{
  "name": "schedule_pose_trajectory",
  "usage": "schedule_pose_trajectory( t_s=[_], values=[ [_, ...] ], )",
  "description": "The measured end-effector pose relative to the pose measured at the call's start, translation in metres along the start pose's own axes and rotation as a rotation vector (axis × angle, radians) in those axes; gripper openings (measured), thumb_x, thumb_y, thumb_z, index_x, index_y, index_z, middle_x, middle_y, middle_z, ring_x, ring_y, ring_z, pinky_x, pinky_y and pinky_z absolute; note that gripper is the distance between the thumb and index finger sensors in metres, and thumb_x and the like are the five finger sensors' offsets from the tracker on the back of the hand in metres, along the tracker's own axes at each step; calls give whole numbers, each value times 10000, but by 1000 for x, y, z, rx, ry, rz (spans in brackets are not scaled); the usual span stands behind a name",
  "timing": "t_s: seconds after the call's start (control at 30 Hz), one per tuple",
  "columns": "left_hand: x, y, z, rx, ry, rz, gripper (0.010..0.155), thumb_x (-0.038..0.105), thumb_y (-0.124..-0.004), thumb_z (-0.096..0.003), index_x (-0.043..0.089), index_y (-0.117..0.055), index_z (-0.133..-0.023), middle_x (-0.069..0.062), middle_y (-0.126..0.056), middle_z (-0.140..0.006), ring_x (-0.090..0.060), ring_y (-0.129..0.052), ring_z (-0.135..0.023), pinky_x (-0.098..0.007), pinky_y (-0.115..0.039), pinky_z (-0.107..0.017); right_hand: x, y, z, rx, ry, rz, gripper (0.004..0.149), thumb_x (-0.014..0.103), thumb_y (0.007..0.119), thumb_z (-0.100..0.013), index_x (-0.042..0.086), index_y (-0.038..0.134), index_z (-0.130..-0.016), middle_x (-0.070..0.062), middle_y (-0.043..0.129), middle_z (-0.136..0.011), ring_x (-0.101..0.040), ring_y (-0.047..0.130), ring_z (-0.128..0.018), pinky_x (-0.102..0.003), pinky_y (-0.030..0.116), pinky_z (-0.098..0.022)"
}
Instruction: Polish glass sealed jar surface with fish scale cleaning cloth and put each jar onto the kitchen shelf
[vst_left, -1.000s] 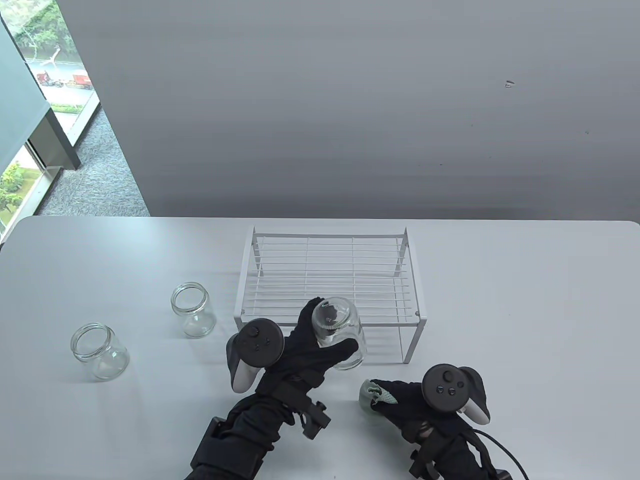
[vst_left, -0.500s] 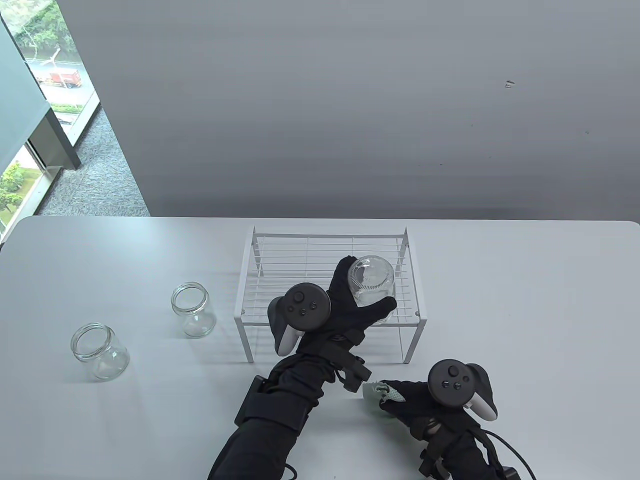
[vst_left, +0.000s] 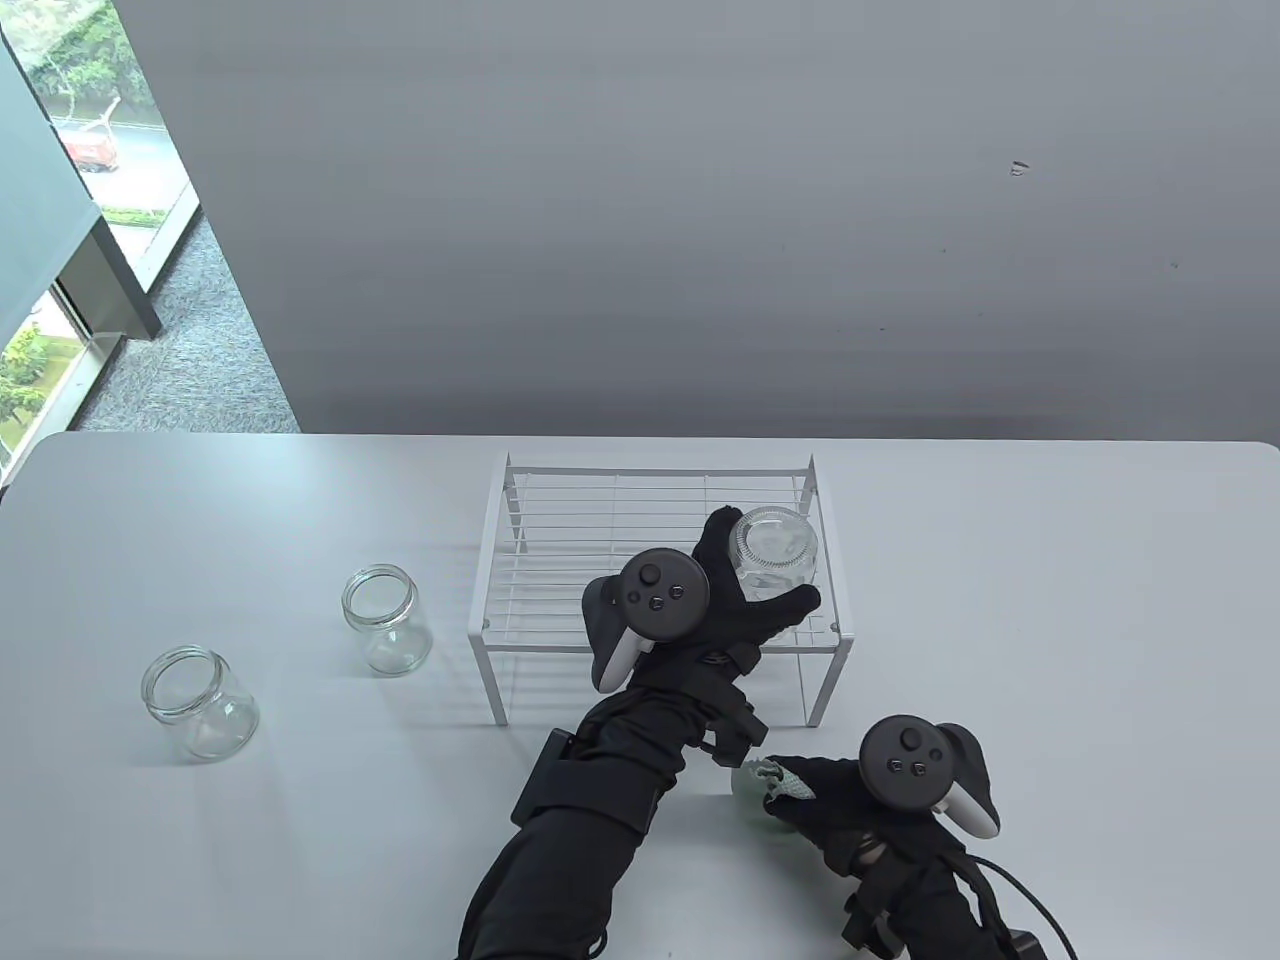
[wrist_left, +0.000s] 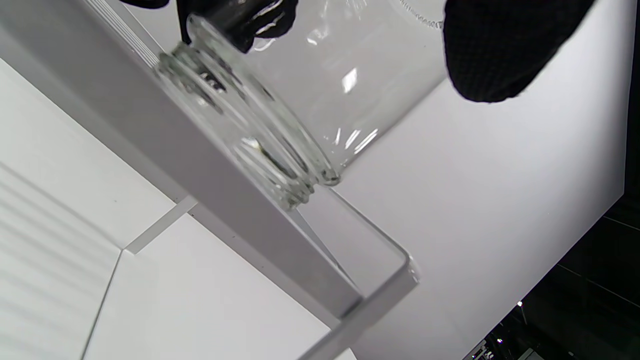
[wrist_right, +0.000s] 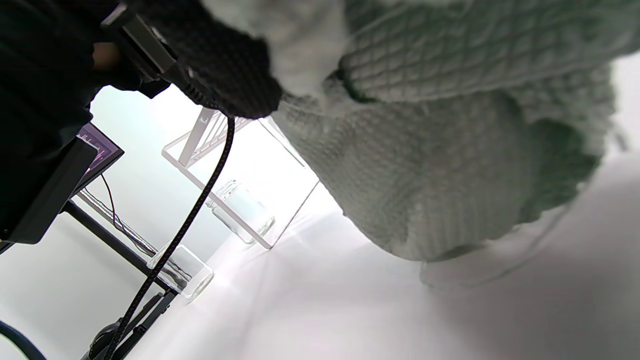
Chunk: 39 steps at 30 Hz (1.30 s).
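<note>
Grey wall behind a pale desk (vst_left: 1000, 600): we are setting a glass jar on a white wire shelf (vst_left: 560, 520).

Our left hand (vst_left: 745, 610) curls round an upturned jar (vst_left: 772, 550), fingers on its far side and thumb on the near, mouth down at the shelf's near right corner; the left wrist view shows its threaded rim touching the shelf's edge bar. We judge the glass rigid, smooth, slippery under gloves and breakable, so a hold round the wide body seems safest. Our right hand (vst_left: 825, 805), on the desk in front of the shelf, clutches a soft, bunched green cloth (vst_left: 762, 783). Two more open jars, the nearer (vst_left: 385, 620) and the farther (vst_left: 198, 702), stand left of the shelf.
</note>
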<state>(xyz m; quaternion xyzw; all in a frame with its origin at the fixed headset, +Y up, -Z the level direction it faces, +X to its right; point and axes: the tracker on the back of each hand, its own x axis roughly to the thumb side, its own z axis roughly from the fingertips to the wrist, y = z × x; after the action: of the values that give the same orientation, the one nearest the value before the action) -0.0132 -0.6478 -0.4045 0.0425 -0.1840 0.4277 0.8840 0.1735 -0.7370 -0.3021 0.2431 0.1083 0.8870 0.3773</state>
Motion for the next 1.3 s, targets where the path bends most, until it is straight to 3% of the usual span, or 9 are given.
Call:
schedule_pose_trajectory(
  t_s=[0.43, 0.83, 1.13, 1.3],
  values=[
    [-1, -5, 1, 11, 16, -28, 1065, 664, -858, -419, 20, -310, -1066, -297, -596, -1053, -590, -778, -869, -692, -621, -589, -1, 0, 0, 4, 0, -6, 488, 226, 773, -509, -92, 782, -880, -365, 844, -730, -542, 925, -543, -677, 624, -473],
    [1, 7, 9, 35, -52, -15, 1066, 635, -866, -419, -12, -309, -1057, -331, -559, -1046, -604, -740, -873, -695, -586, -603, 0, 1, 0, 16, -3, -3, 492, 226, 774, -509, -92, 778, -884, -367, 840, -735, -545, 921, -548, -679, 622, -475],
    [4, 39, 37, 42, -149, -88, 1071, 608, -881, -409, 2, -294, -1068, -321, -506, -1076, -578, -678, -939, -700, -496, -659, 2, 1, 0, 13, -16, 1, 498, 227, 774, -508, -96, 773, -887, -368, 838, -736, -546, 920, -550, -679, 621, -475],
    [-6, 68, 70, 95, -214, -146, 898, 572, -868, -428, 76, -474, -1064, -275, -579, -1071, -527, -725, -936, -685, -493, -672, 3, 3, 1, 17, -23, 7, 497, 225, 777, -506, -96, 774, -886, -367, 838, -736, -546, 921, -549, -679, 620, -475]
  ],
)
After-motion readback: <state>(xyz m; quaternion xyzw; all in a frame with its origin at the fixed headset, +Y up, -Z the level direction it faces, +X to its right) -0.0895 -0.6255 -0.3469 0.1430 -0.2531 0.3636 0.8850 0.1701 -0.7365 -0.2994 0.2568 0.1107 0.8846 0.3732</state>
